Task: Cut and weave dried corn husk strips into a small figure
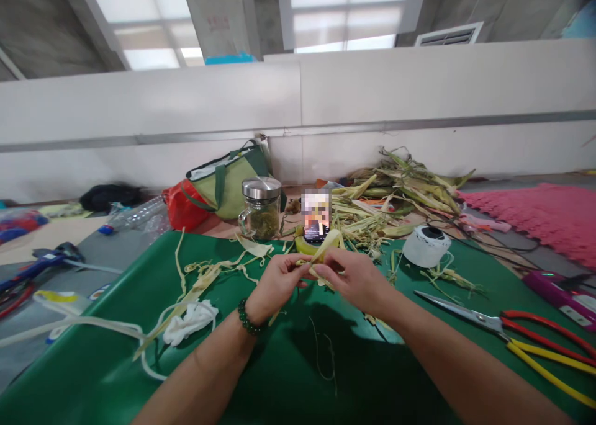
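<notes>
Husk strip (329, 242) at centre of frame

Its long axis slants up and right, the upper end nearer the right hand (357, 278) than the left hand (277, 281). Both pinch it, though exact finger contact is partly hidden.

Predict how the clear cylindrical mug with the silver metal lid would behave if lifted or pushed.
The clear cylindrical mug looks like glass, so it is probably fragile. Its greenish contents and silver metal lid suggest it may feel fairly heavy. Standing upright and taller than wide, it might tip if pushed near the top.
</notes>
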`<move>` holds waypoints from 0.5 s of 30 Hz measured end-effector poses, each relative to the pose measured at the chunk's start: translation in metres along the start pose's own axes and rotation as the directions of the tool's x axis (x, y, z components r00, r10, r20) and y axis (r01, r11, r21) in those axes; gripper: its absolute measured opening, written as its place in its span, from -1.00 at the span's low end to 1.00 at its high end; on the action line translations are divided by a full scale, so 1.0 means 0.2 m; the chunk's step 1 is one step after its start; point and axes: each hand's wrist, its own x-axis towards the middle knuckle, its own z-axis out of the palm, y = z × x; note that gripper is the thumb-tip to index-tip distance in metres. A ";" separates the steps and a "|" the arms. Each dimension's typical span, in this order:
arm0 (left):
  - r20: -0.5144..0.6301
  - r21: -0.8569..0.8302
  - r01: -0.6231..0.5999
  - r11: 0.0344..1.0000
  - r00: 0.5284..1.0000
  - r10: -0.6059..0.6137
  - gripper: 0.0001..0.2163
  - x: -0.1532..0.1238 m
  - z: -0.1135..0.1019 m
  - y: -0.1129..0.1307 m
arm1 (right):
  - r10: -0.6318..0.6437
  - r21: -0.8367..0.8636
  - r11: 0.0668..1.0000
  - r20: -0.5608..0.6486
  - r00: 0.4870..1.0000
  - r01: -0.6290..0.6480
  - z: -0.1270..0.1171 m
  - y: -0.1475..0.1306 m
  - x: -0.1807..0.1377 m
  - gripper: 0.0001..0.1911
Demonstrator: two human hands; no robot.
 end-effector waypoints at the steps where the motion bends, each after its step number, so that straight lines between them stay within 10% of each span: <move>1: -0.004 0.011 -0.009 1.000 1.000 0.009 -0.74 0.00 0.00 0.00 | 0.065 0.091 0.993 0.043 0.997 -0.069 -0.01 0.01 0.01 -0.77; 10: 0.091 0.045 -0.050 0.998 0.995 0.045 -0.78 -0.02 0.00 0.00 | 0.105 0.496 0.833 0.297 0.949 -0.247 -0.08 0.09 0.05 -0.83; 15: 0.131 -0.036 0.044 0.998 0.991 -0.039 -0.81 -0.01 0.00 0.01 | 0.115 0.128 0.984 0.046 0.992 -0.120 -0.12 0.10 0.04 -0.85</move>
